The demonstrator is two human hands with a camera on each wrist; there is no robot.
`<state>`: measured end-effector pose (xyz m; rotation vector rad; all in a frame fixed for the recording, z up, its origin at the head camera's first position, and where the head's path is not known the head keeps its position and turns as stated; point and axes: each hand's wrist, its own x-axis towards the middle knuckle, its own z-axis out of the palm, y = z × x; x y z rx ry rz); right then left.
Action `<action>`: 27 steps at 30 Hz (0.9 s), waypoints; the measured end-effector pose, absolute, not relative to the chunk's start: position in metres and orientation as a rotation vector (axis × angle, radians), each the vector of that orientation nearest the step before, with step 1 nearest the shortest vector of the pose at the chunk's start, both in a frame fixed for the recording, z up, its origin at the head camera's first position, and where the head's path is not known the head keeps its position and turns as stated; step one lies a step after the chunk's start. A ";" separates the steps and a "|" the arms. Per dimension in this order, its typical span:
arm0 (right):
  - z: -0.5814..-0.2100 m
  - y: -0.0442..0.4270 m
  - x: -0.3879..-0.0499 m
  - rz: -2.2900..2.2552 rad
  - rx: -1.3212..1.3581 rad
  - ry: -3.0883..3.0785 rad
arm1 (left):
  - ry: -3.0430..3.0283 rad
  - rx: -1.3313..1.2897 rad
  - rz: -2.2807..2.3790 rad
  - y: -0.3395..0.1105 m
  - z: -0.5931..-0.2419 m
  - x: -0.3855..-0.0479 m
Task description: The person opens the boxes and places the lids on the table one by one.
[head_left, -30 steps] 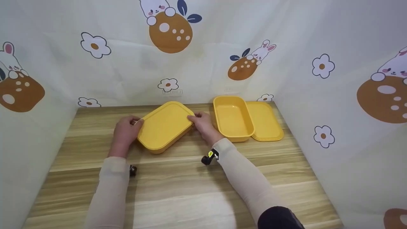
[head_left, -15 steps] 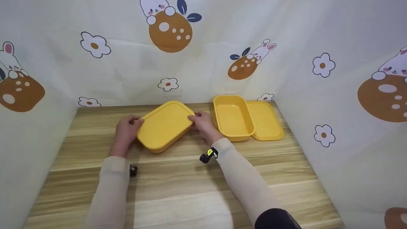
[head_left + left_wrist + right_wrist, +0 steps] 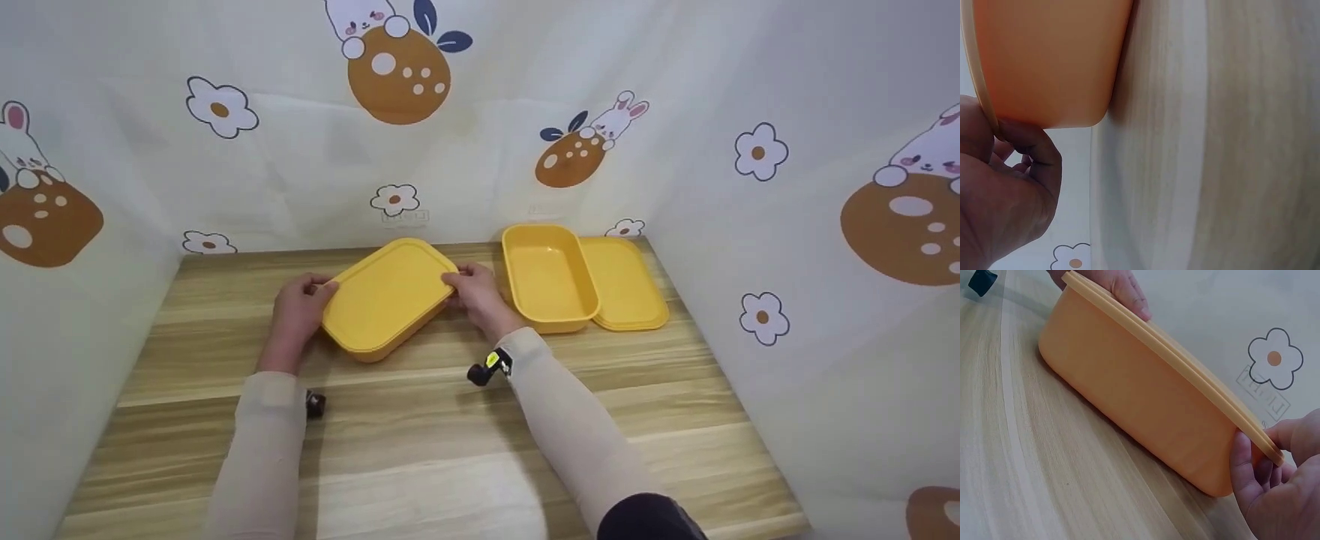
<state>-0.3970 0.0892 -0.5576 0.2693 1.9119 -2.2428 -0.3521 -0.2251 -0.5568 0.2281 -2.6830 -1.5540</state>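
A yellow box with its lid on (image 3: pixel 391 296) sits at an angle on the table, left of centre in the head view. My left hand (image 3: pixel 300 311) grips its left end, thumb on top of the lid and fingers under the rim, as the left wrist view shows with the box wall (image 3: pixel 1050 62). At the opposite end my right hand (image 3: pixel 481 296) pinches the rim between thumb and fingers. In the right wrist view the lid's edge (image 3: pixel 1174 363) lies along the top of the box, and my right hand (image 3: pixel 1280 478) holds its near corner.
Just right of my right hand stands an open yellow box (image 3: pixel 551 277), nothing visible inside. A second yellow lid (image 3: pixel 628 285) lies beside it, partly behind its right wall. The wooden table (image 3: pixel 420 450) is bounded by a patterned cloth (image 3: pixel 300 165) at the back and sides.
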 end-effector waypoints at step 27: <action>-0.549 0.090 -0.398 -2.265 0.290 1.822 | -2.661 0.237 -1.578 -0.229 -0.533 -0.343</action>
